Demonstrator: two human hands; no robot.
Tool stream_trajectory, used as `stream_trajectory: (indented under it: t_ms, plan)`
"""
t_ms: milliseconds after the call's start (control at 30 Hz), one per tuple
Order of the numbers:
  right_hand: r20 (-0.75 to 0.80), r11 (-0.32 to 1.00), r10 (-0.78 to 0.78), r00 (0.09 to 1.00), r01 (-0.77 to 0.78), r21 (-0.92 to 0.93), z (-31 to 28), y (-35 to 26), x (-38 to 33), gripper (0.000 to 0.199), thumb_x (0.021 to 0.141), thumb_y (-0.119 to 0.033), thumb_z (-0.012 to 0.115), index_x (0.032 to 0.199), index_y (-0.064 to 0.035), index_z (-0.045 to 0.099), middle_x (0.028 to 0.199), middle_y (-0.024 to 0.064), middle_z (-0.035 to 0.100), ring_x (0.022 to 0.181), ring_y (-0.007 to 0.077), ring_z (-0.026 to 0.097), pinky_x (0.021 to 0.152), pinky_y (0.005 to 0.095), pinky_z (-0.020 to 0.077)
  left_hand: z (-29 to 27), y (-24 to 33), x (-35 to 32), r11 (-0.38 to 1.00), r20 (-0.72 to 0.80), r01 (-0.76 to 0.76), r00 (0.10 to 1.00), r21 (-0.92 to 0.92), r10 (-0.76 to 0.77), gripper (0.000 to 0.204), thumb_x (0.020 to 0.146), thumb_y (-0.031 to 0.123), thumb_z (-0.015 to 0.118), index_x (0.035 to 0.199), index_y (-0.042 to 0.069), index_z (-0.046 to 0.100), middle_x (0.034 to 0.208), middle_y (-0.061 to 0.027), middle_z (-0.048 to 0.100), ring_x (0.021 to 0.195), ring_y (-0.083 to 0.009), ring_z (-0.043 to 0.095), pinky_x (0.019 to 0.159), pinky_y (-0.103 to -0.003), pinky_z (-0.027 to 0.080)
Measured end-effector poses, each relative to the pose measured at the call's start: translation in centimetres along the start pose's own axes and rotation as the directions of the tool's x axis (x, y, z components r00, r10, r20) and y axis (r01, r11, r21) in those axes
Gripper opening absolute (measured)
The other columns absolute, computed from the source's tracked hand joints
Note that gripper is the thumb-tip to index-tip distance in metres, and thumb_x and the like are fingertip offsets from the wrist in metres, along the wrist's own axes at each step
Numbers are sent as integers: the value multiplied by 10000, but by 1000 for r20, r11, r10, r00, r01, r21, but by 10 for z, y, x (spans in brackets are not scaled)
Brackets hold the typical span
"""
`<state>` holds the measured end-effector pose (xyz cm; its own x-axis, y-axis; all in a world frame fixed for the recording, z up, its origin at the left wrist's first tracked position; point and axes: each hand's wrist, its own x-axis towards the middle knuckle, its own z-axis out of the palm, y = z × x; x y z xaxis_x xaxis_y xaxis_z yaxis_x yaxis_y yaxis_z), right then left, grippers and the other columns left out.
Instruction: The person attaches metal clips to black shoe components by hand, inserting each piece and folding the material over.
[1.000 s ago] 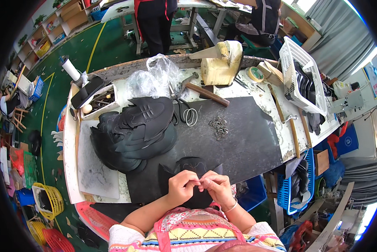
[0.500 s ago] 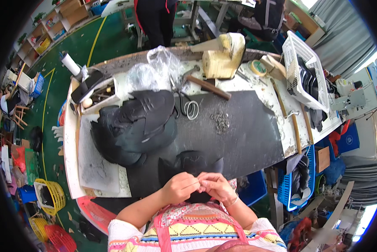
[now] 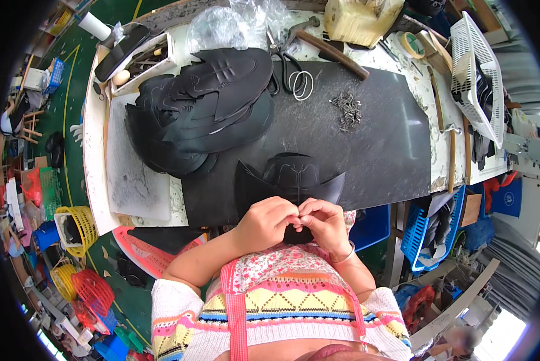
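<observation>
Hands meet at near edge of black mat (image 3: 366, 138) on counter (image 3: 95, 150). Left hand (image 3: 268, 221) and right hand (image 3: 325, 222) touching, fingers pressed together, pinching lower edge of black leather piece (image 3: 294, 177). Piece spreads away from fingers across mat, wings running left-right. Both hands equally near.

Matt black leather-like shoe upper (image 3: 294, 180) on a smooth dark rubbery mat (image 3: 366, 150), near small dull metal tacks (image 3: 347, 109) and a wooden-handled hammer (image 3: 327, 48)
</observation>
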<state>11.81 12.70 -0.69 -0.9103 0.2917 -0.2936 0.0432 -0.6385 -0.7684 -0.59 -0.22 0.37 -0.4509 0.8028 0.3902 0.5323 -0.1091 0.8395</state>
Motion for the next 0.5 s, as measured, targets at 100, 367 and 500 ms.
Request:
stream_trajectory:
  t_ms: [100, 367, 500]
  plan:
    - [-73, 965, 132, 989, -111, 236, 3, 3, 2, 59, 862, 39, 585, 916, 15, 591, 840, 55, 590, 711, 127, 568, 623, 230, 474, 1, 4, 1, 983, -16, 138, 990, -124, -141, 153, 732, 9, 705, 854, -7, 614, 828, -130, 629, 707, -263, 632, 623, -329, 518]
    - [89, 766, 422, 902, -407, 498, -5, -5, 7, 105, 812, 82, 547, 849, -4, 595, 789, 20, 551, 691, 97, 530, 671, 229, 447, -2, -5, 12, 969, -16, -237, 971, -66, 237, 212, 729, 50, 740, 889, -40, 634, 842, -97, 622, 772, -251, 646, 683, -343, 546]
    - [141, 721, 458, 878, -460, 518, -6, -9, 11, 115, 787, 100, 540, 822, 6, 596, 801, 21, 543, 699, 113, 543, 679, 230, 449, -4, -8, 12, 948, 7, -319, 948, 0, 319, 218, 722, 60, 745, 881, -42, 636, 836, -93, 620, 757, -247, 649, 667, -336, 553]
